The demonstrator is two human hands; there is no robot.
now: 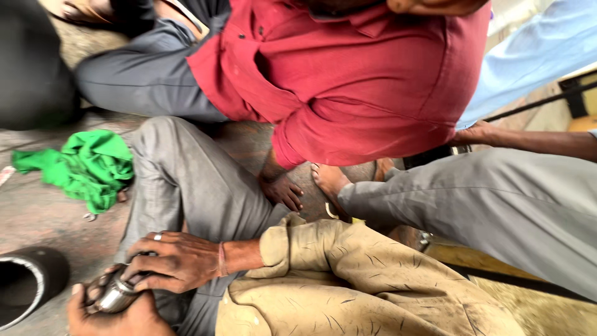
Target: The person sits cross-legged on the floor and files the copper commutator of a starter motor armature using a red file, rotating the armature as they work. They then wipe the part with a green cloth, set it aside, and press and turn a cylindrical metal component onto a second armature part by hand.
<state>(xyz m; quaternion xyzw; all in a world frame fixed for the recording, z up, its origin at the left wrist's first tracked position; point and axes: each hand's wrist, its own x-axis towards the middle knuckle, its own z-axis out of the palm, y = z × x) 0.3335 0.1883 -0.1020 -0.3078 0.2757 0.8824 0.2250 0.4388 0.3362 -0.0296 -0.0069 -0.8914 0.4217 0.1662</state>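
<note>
A small shiny metal cylinder [117, 297] sits between both my hands at the bottom left. My left hand [127, 317] cups it from below. My right hand [171, 260], with a ring on one finger and a thread band at the wrist, comes out of a soiled tan sleeve [348, 280] and grips the cylinder from above. Most of the part is hidden by my fingers.
A person in a red shirt [348, 81] and grey trousers crouches close ahead, one hand [283, 190] on the floor. A grey-trousered knee [186, 180] rises just above my hands. A green cloth [87, 165] lies left, a black pipe end [28, 283] lower left. Another person's bare foot [329, 179] and arm [528, 140] are at right.
</note>
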